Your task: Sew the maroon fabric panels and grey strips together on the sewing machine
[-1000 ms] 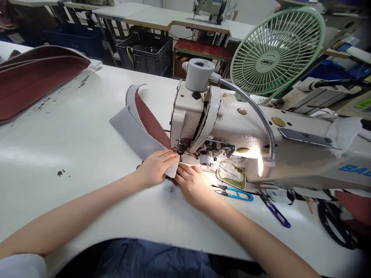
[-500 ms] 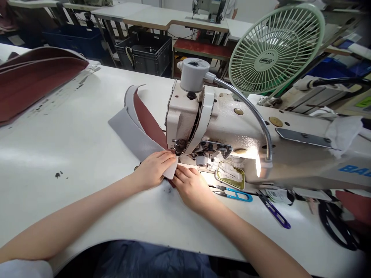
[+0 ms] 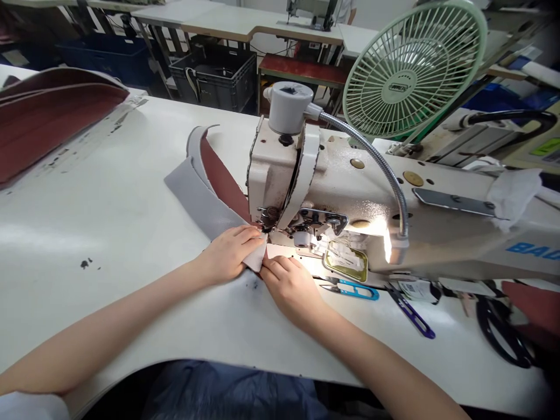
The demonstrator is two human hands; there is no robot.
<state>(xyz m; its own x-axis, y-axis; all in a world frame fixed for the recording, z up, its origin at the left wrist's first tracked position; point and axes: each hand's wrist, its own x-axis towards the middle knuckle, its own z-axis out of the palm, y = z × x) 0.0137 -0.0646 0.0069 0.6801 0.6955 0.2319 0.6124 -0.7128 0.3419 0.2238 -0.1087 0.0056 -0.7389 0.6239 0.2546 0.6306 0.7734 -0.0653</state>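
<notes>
A strip of fabric or leather-like material (image 3: 199,198), grey on one face and maroon on the other, curves over the white table and runs in under the head of a sewing machine (image 3: 277,157). My left hand (image 3: 230,254) lies on the strip's near end, fingers closed along its grey edge just left of the needle area. On the other side, my right hand (image 3: 291,286) pinches the near maroon edge with curled fingers, slightly in front of the presser foot. Fingers and machine parts hide the needle point and the stitching spot.
Blue thread snips (image 3: 353,290), purple snips (image 3: 413,315) and black-handled scissors (image 3: 503,332) lie to the right. A small tray (image 3: 345,262) sits on the machine bed. Maroon pieces (image 3: 56,122) rest at far left. A green fan (image 3: 413,70) stands behind the machine.
My right hand has drawn back slightly toward me, uncovering more of the lit machine plate. My left hand stays on the strip. The whole view has shifted a little.
</notes>
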